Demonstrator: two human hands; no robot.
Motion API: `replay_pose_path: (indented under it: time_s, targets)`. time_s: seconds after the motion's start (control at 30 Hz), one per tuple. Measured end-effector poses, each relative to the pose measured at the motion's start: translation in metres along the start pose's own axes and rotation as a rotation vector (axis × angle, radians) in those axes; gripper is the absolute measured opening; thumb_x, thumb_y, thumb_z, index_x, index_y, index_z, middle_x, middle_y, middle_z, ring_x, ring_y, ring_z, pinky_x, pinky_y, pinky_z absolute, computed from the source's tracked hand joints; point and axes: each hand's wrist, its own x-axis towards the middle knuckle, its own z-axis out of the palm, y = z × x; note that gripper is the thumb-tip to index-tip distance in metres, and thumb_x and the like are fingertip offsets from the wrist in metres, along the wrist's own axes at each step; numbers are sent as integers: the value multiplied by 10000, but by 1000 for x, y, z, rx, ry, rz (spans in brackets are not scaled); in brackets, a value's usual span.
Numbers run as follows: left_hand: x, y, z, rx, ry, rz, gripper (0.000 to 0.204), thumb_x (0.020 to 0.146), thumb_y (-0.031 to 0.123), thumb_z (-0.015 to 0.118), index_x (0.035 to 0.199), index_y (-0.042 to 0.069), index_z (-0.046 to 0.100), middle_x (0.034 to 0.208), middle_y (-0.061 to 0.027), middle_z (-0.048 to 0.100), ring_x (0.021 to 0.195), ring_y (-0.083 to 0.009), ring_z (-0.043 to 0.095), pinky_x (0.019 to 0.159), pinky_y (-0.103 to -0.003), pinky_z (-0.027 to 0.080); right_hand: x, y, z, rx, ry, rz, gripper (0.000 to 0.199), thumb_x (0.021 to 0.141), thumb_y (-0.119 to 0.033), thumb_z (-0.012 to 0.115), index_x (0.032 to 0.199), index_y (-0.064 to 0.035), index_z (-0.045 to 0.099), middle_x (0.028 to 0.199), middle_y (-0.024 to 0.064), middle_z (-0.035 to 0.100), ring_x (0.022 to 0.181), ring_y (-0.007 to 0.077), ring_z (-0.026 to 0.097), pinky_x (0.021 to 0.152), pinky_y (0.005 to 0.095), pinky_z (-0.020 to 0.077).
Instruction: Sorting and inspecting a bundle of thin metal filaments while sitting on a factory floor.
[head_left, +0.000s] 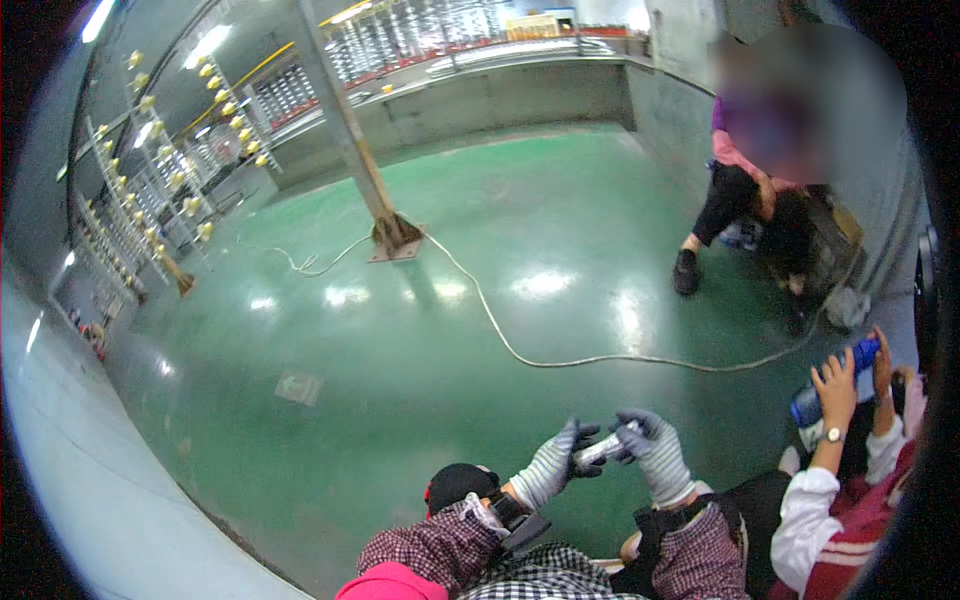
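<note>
Down over the floor (420, 390), left hand (562, 455) and right hand (653, 447), both gloved, clamp one tube (599, 453); one floor sign (299, 388) is too blurred to read.

Item (598, 453) between left hand (552, 465) and right hand (657, 452), bottle (806, 402) farther right, cable (572, 365) on floor (420, 370) ahead

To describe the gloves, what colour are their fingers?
The glove fingers are dark grey, best in head view.
</note>
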Motion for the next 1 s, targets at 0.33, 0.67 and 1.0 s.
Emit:
replay_pose_path:
  time_s: [0.33, 0.67, 1.0]
  targets:
    - [33, -16, -34, 391, 338, 270, 543, 976, 500, 515, 1243, 34, 593, 1127, -86, 661, 999, -154, 612, 850, -325, 502, 8, 18, 3, -124, 0, -46, 265, 862, -46, 686, 1120, -13, 638, 935, 38, 674, 768, 90, 609, 666, 239, 519]
    - [-2, -2, 19, 983, 154, 328, 445, 948, 377, 573, 1222, 27, 603, 1184, -206, 640, 1105, -336, 616, 943, -391, 484, -8, 73, 25, -1567, -787, -19, 399, 857, -392, 598, 1138, -116, 662, 1071, 160, 686, 967, 319, 663, 862, 418, 518]
    - [-11, -12, 32, 1338, -63, 297, 490, 921, 463, 547, 1163, 45, 628, 1089, -205, 659, 1014, -386, 632, 877, -451, 502, -26, 82, 34, -1545, -1073, 296, 613, 942, -623, 272, 1461, -307, 353, 1474, 60, 422, 1366, 298, 366, 1114, 542, 210]
